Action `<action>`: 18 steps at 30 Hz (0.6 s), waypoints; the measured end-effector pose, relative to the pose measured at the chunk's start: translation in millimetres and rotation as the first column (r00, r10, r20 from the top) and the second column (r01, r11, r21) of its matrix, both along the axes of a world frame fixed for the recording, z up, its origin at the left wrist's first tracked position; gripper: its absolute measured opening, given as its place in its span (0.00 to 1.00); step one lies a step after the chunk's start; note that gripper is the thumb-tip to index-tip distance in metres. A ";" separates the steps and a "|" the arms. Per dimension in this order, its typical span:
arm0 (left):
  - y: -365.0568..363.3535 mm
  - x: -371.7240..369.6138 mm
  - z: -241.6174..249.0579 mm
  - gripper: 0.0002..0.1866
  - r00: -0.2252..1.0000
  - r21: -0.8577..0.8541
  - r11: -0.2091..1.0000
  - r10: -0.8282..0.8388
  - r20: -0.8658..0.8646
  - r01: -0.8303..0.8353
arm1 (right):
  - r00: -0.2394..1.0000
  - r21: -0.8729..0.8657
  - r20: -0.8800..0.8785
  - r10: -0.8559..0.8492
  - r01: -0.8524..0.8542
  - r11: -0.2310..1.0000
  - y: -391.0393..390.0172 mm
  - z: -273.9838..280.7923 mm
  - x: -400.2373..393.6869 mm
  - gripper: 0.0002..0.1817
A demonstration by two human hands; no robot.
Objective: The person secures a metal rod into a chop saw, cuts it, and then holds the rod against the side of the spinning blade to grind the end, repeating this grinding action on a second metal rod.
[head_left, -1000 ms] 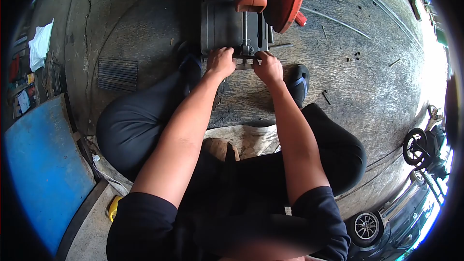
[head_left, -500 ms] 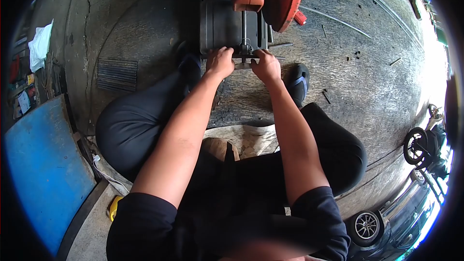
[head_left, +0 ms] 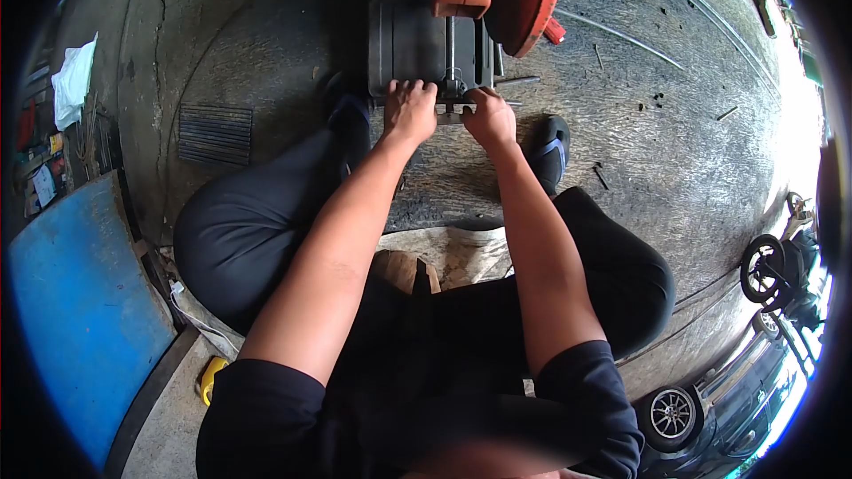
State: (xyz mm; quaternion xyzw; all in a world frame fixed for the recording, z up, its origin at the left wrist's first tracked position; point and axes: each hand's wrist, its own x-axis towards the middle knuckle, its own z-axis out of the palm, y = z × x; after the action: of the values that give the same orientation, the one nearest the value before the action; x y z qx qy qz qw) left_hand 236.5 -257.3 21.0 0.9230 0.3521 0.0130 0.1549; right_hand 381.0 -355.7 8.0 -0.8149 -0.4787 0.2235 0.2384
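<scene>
left hand [head_left: 412, 113] and right hand [head_left: 490, 119] touching machine base [head_left: 418, 44]

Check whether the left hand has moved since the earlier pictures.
Yes, slightly: judged against the dark metal base, the left hand has shifted right and a little forward.
</scene>
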 end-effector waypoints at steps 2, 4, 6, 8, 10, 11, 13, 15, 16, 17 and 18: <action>-3.9 5.1 0.5 0.08 0.999 0.015 0.999 -0.029 -0.021 0.029 | 1.000 0.003 -0.007 0.000 0.000 1.000 0.7 -3.3 0.0 0.11; -11.0 11.7 8.0 0.10 0.997 0.023 0.998 -0.054 -0.054 0.056 | 0.999 0.000 -0.015 -0.034 0.034 0.999 1.1 -4.0 -1.5 0.13; -13.1 18.3 14.4 0.14 0.989 -0.009 0.998 -0.068 -0.131 0.067 | 0.998 -0.034 -0.024 -0.062 0.061 0.998 1.3 -4.2 -1.7 0.13; -12.4 20.1 21.4 0.14 0.993 -0.028 0.999 -0.027 -0.115 0.024 | 0.995 -0.070 -0.033 -0.089 0.087 0.994 -0.1 -3.5 -2.2 0.14; -8.1 21.1 26.5 0.18 0.989 -0.080 0.996 0.017 -0.148 -0.029 | 0.994 -0.082 -0.029 -0.101 0.099 0.992 -1.4 -6.5 -1.3 0.13; -5.8 20.1 26.6 0.18 0.989 -0.081 0.996 0.018 -0.148 -0.031 | 0.995 -0.083 -0.029 -0.100 0.097 0.992 -2.1 -7.6 -0.4 0.13; -1.9 17.7 25.8 0.19 0.985 -0.155 0.979 0.116 -0.125 -0.135 | 0.992 -0.082 -0.060 -0.113 0.108 0.991 -3.5 -9.1 1.3 0.13; 0.5 16.5 25.6 0.18 0.972 -0.175 0.959 0.207 -0.107 -0.224 | 0.992 -0.082 -0.062 -0.106 0.101 0.992 -3.6 -11.7 2.6 0.13; 1.1 16.4 25.6 0.18 0.951 -0.199 0.930 0.296 -0.090 -0.309 | 0.993 -0.083 -0.062 -0.100 0.095 0.992 -4.2 -13.4 3.4 0.12; 1.0 15.7 25.5 0.18 0.921 -0.225 0.893 0.382 -0.076 -0.389 | 0.993 -0.087 -0.062 -0.102 0.097 0.992 -5.6 -15.1 4.0 0.12; 5.7 12.1 20.5 0.19 0.915 -0.248 0.886 0.404 -0.007 -0.393 | 0.991 -0.068 -0.094 -0.100 0.094 0.993 -6.1 -16.3 5.0 0.12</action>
State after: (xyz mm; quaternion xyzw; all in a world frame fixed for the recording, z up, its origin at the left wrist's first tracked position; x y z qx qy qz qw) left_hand 248.6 -251.6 41.5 0.8044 0.5293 0.0216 0.2688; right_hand 386.0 -361.7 -8.3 -0.8324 -0.4192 0.2660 0.2462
